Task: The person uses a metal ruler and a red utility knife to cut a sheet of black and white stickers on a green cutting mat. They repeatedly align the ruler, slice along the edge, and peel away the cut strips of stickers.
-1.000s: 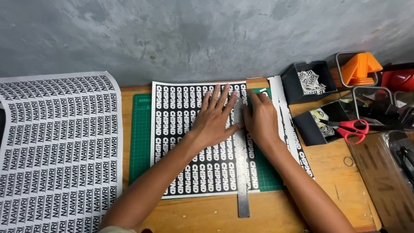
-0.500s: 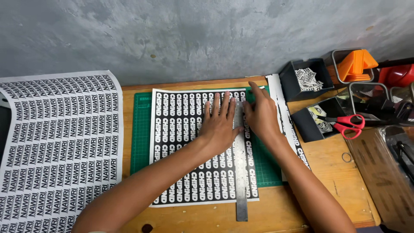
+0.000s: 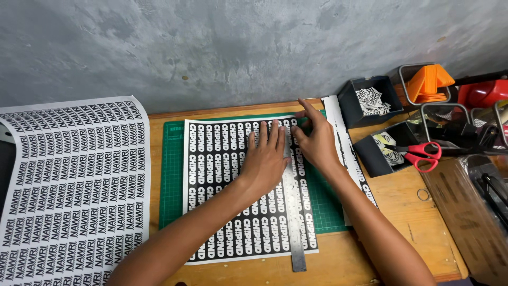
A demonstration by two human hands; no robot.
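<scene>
Pressing my left hand (image 3: 266,159) flat, grip wide, on steel ruler (image 3: 292,206) over printed sticker sheet (image 3: 233,212) on green cutting mat (image 3: 172,175) | right hand (image 3: 316,142) fingers spread, pinning sheet's top | sheet thin, floppy, likely slides; ruler stiff: hold flat from above.

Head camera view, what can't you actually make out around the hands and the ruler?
- Head view: the right hand hides whatever it may hold; a blade cannot be told.
- The left hand covers part of the steel ruler and the printed label sheet.
- The second label sheet is cut off by the left edge.
- The black bin contents are too small to tell.
</scene>
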